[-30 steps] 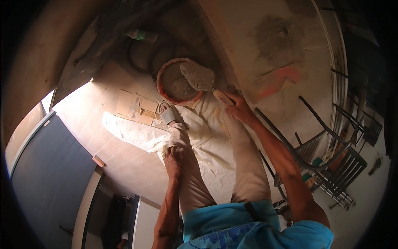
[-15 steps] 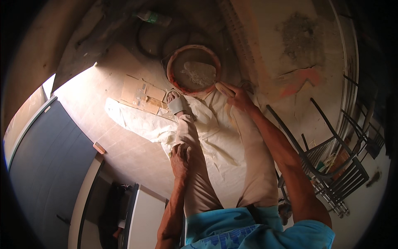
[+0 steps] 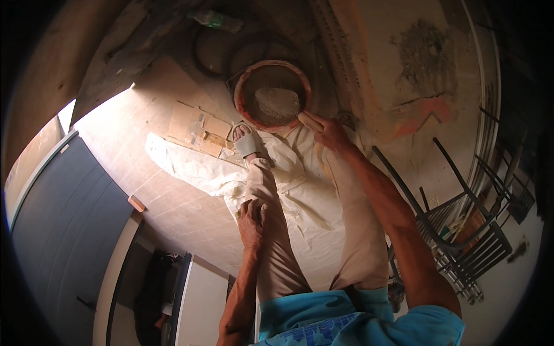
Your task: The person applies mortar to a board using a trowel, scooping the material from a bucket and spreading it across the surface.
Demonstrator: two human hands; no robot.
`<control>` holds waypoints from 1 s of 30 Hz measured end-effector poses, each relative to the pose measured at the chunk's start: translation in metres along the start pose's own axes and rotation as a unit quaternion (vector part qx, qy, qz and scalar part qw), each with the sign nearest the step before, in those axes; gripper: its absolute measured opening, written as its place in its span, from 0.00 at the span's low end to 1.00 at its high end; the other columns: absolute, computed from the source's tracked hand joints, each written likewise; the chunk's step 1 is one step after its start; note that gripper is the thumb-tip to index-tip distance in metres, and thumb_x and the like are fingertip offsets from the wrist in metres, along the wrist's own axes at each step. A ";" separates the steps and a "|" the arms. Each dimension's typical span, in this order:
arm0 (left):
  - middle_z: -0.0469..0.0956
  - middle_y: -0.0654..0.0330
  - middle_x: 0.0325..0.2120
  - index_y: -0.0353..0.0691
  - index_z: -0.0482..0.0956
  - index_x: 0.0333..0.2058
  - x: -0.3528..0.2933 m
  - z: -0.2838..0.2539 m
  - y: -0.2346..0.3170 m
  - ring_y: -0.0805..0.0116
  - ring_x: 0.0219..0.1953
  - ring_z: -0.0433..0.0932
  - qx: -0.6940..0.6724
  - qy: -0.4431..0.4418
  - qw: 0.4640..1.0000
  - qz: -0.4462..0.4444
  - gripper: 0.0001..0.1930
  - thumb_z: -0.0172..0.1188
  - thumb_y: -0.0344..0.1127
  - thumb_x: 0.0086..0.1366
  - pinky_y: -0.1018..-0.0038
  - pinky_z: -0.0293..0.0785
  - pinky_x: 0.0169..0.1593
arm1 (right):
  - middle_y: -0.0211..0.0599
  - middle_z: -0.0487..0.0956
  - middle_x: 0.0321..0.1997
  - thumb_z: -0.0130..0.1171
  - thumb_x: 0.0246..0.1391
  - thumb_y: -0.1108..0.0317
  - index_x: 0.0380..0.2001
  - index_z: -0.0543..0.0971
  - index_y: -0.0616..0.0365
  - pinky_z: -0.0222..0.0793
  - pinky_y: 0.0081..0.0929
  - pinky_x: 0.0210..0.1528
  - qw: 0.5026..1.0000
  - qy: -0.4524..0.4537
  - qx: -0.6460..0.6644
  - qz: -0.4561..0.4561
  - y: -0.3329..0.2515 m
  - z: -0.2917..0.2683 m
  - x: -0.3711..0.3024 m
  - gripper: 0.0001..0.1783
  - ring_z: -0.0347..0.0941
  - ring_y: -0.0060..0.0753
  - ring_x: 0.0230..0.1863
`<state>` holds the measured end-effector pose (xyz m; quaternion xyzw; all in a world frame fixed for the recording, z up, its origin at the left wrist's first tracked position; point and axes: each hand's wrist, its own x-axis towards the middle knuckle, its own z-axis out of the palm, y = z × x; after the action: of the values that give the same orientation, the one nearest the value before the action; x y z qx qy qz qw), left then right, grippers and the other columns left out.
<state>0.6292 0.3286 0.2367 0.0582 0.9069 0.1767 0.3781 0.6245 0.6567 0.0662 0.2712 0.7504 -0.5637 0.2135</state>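
In my right hand (image 3: 333,135) is a wooden-handled tool (image 3: 311,121), its handle lying against the near right rim of a round reddish basin (image 3: 306,86). The tool's working end is hard to make out. A pale grey, wet-looking patch (image 3: 277,102) shows inside the basin amid darker grey stuff. Down on my left leg rests my left hand (image 3: 252,224), its fingers bent loosely over the trouser cloth and holding nothing I can see. My left foot in a grey sandal (image 3: 246,144) stands just short of the basin.
A crumpled white sheet (image 3: 196,172) and flat cardboard (image 3: 199,128) lie on the floor under and beside my feet. Beyond the basin are a plastic bottle (image 3: 216,21) and dark hoops. Dark metal chairs (image 3: 467,230) stand at the right, with a dark door panel (image 3: 72,202) at the left.
The pale patch in the basin has a different outline and looks greyer. My right hand and the tool have barely shifted; the left hand stays on my leg.
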 end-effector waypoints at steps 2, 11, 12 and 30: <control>0.75 0.49 0.51 0.39 0.77 0.51 0.000 0.000 0.000 0.46 0.52 0.73 -0.001 -0.002 1.000 0.000 0.19 0.58 0.46 0.70 0.58 0.68 0.57 | 0.47 0.82 0.53 0.60 0.47 0.76 0.63 0.74 0.46 0.74 0.30 0.56 0.999 0.028 0.016 -0.018 0.005 0.002 0.002 0.36 0.81 0.40 0.53; 0.75 0.49 0.51 0.40 0.77 0.51 0.001 -0.005 0.006 0.46 0.53 0.72 -0.012 -0.002 1.000 -0.011 0.18 0.59 0.46 0.70 0.57 0.67 0.58 | 0.43 0.82 0.55 0.55 0.46 0.78 0.67 0.71 0.36 0.75 0.30 0.53 0.998 0.023 -0.048 0.014 -0.012 -0.021 0.008 0.42 0.82 0.35 0.49; 0.75 0.49 0.51 0.40 0.77 0.51 0.000 -0.004 0.006 0.46 0.53 0.72 -0.012 -0.001 1.000 -0.011 0.18 0.59 0.46 0.70 0.57 0.67 0.58 | 0.42 0.82 0.55 0.55 0.46 0.77 0.67 0.71 0.35 0.75 0.30 0.52 0.998 0.020 -0.044 0.036 -0.020 -0.027 0.006 0.42 0.82 0.36 0.49; 0.75 0.48 0.51 0.39 0.78 0.50 0.000 -0.002 0.003 0.46 0.53 0.73 -0.023 0.006 1.000 -0.005 0.18 0.59 0.44 0.69 0.57 0.67 0.58 | 0.46 0.85 0.46 0.55 0.45 0.78 0.64 0.74 0.37 0.77 0.37 0.42 0.993 0.048 -0.101 -0.037 -0.019 -0.034 0.019 0.39 0.84 0.42 0.38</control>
<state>0.6275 0.3306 0.2392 0.0438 0.9054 0.1955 0.3744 0.5977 0.6888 0.0776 0.2473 0.8225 -0.4784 0.1829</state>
